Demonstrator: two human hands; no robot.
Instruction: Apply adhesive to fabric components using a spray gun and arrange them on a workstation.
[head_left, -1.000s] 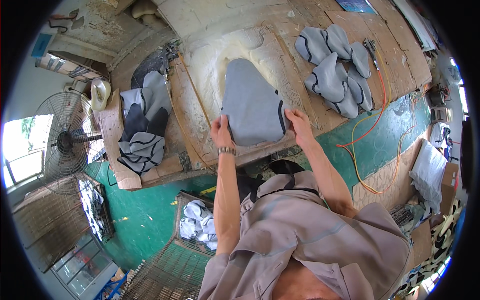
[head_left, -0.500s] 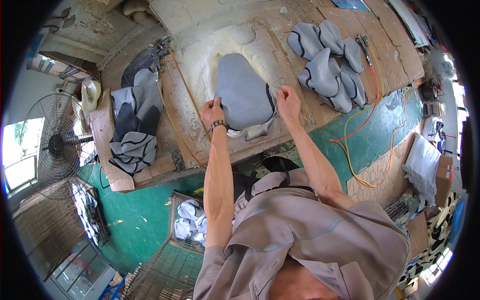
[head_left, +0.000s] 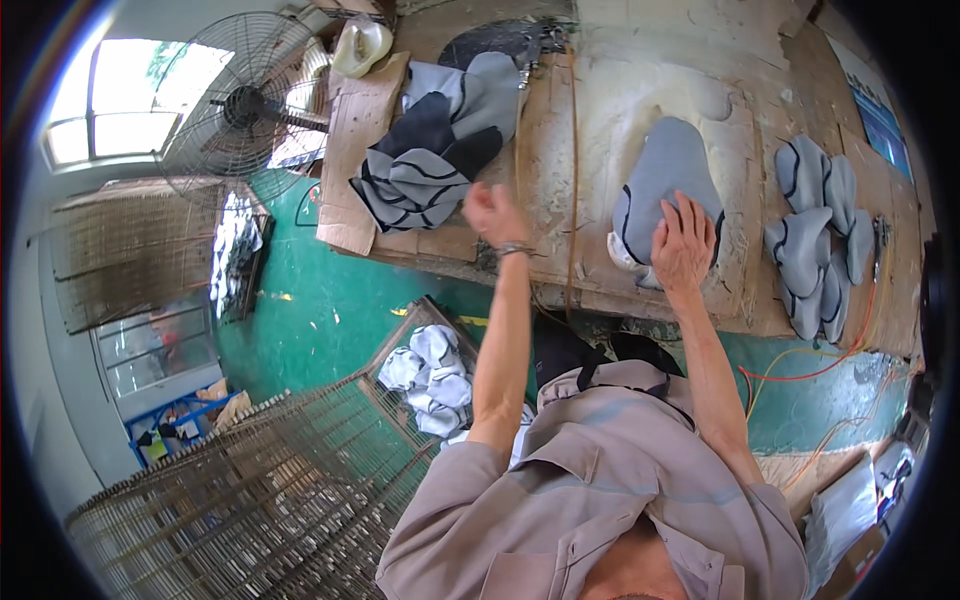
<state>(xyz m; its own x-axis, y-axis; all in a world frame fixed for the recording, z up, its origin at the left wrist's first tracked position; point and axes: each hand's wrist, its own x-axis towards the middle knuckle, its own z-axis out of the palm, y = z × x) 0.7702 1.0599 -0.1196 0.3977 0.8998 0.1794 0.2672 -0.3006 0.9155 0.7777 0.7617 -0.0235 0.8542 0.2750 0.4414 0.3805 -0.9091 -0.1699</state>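
A grey, rounded-triangular padded piece [head_left: 668, 165] lies on the workbench, its narrow end away from me. Black piping runs along its sides, and pale material shows at its near left edge. My right hand [head_left: 685, 240] rests on the near part of this piece, fingers stretched out and lying flat. Over to the left, my left hand [head_left: 493, 214] is beside the near right edge of a pile of grey and black fabric covers [head_left: 440, 140]. Its fingers look curled but are smeared by motion, so whether they touch or hold a cover is unclear.
More grey covers [head_left: 815, 235] with black piping lie at the bench's right, beside an air tool [head_left: 881, 235] on a red hose. Cardboard [head_left: 345, 150] lines the bench. A standing fan [head_left: 243, 107] is at left. Below, a wire rack [head_left: 270, 480] stands near grey pieces [head_left: 430, 375].
The view has swung left. My left hand has left the padded piece's edge and moved to the fabric pile. My right hand has come from beside the piece to lie flat on it.
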